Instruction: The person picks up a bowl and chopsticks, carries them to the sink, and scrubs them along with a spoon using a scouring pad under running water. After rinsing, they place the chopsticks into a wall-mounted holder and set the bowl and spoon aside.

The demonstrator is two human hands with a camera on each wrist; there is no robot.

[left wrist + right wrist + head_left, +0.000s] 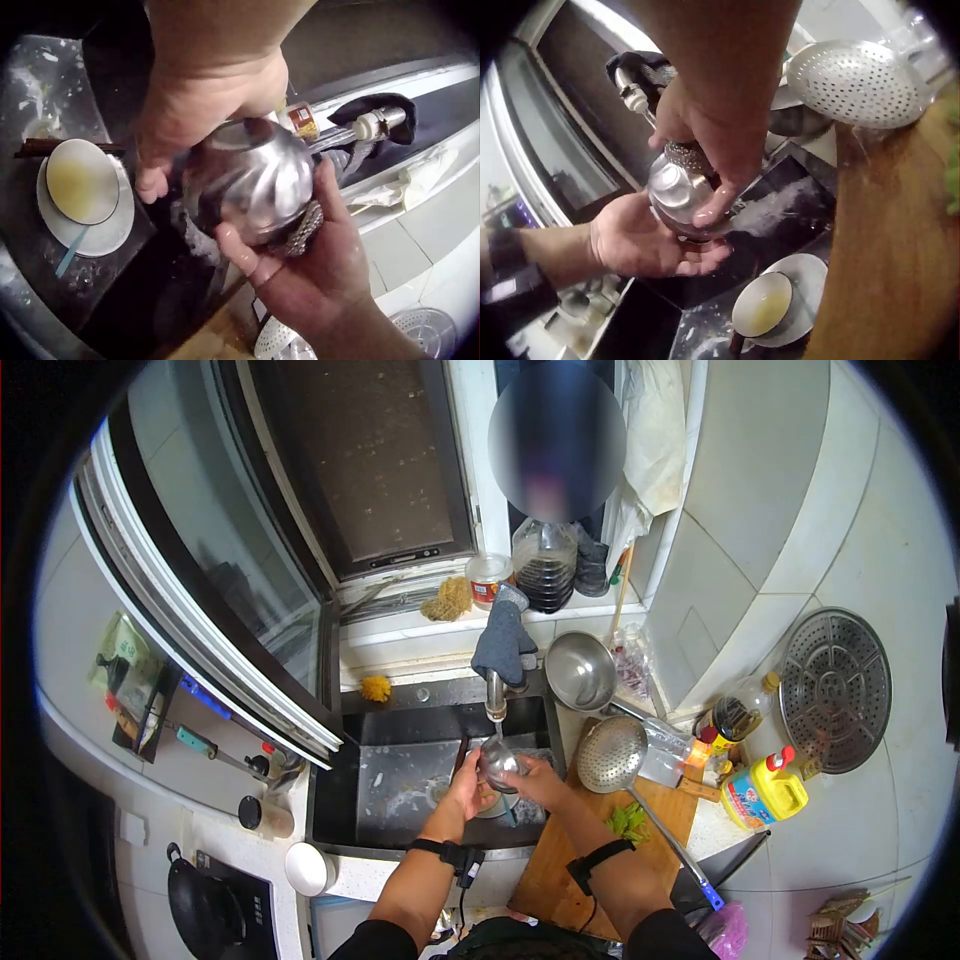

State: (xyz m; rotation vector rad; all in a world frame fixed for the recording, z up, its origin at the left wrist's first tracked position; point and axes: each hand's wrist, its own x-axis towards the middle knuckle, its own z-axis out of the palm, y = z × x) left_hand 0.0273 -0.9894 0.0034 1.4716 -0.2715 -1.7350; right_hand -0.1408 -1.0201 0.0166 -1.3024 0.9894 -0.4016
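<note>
Over the sink (335,800), a shiny round metal bowl (500,762) is held tilted between both hands beneath the faucet (495,700), from which water runs. The left hand (468,790) holds the bowl from the left, its palm and fingers against the underside in the right wrist view. Gripping a steel wool scrubber (686,156) against the bowl, the right hand (538,782) has its thumb on the metal. Below lie a small white bowl (82,180) with yellowish liquid, stacked on a white plate (112,232), and brown chopsticks (34,148).
Right of the sink, a skimmer (612,753) and green leaves (628,822) lie on a wooden cutting board (560,860). A saucepan (580,670) sits behind it, and a yellow detergent bottle (765,795) stands farther right. An open window frame (325,660) juts in at left.
</note>
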